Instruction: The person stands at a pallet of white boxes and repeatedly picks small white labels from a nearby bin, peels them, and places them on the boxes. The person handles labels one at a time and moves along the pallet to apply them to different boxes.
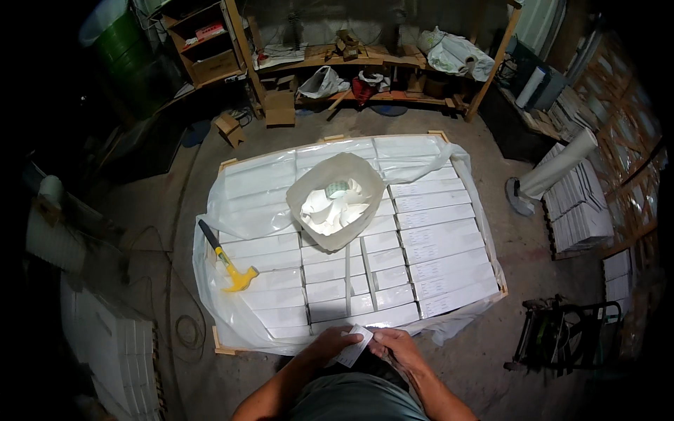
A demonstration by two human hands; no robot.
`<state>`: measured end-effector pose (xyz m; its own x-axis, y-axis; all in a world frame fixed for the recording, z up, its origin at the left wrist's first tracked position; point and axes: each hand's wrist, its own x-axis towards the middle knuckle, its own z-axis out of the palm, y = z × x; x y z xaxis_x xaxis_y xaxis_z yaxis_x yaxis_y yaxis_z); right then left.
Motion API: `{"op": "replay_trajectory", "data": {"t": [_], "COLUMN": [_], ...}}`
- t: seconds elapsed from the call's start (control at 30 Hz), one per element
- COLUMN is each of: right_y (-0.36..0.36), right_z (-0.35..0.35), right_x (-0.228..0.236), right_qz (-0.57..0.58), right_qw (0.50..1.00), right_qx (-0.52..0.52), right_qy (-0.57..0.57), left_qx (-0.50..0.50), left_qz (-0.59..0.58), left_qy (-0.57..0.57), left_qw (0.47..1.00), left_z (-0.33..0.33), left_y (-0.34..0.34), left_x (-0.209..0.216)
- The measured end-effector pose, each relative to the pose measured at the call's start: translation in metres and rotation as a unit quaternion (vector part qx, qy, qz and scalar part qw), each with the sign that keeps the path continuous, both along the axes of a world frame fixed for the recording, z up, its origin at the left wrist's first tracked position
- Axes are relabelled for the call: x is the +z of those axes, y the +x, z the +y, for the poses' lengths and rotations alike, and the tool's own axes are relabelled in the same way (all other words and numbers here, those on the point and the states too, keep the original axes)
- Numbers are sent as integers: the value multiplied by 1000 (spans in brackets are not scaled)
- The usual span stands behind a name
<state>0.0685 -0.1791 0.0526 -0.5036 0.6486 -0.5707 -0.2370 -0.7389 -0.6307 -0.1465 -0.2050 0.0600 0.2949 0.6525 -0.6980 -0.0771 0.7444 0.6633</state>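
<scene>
Close to my body, at the near edge of the stacked boxes, my left hand (335,344) grips a small white label (355,348) with the thumb on top. My right hand (394,344) has its fingers pinched together at the label's right corner. Beyond them lies a layer of long white boxes (449,261), several with printed labels on top. A translucent plastic bin (338,168) stands on the boxes and holds crumpled white paper scraps (330,216) and a greenish roll (337,188). At the left, a yellow hammer (239,278) with a black grip rests on the boxes.
Clear plastic film (239,203) drapes around the pallet's edges. Behind stands a wooden workbench (393,56) with bags and cardboard. A film roll (558,165), stacked boxes (579,203) and a black folded cart (565,333) are at the right. A hose (188,330) lies on the floor at left.
</scene>
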Motion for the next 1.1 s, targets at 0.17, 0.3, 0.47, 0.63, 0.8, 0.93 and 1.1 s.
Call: {"op": "replay_trajectory", "data": {"t": [0.17, 0.3, 0.47, 0.63, 0.8, 0.93, 1.1], "right_y": [-6, -25, -57, -102, -134, -151, -161], "right_z": [-2, -8, -20, -35, -51, -62, -73], "right_x": [6, 4, -1, 9, 11, 9, 9], "right_qz": [14, -8, 35, 21, -4, -15, -28], "right_qw": [1000, 1000, 995, 989, 984, 979, 973], "right_qx": [8, -27, -90, -145, -177, -201, -227], "right_qy": [-16, 2, -5, -18, -19, -25, -16], "left_qx": [-8, -40, -85, -161, -199, -243, -218], "left_qz": [-7, 7, -3, 32, 30, 18, -59], "left_qy": [-1, 6, 16, 86, 71, 126, 86], "left_qw": [1000, 999, 996, 983, 977, 962, 970], "left_z": [-1, 7, 18, 22, 22, 22, 18], "left_y": [-9, -26, -60, -98, -125, -142, -148], "left_x": [-2, 6, 5, 11, 8, 8, -9]}}
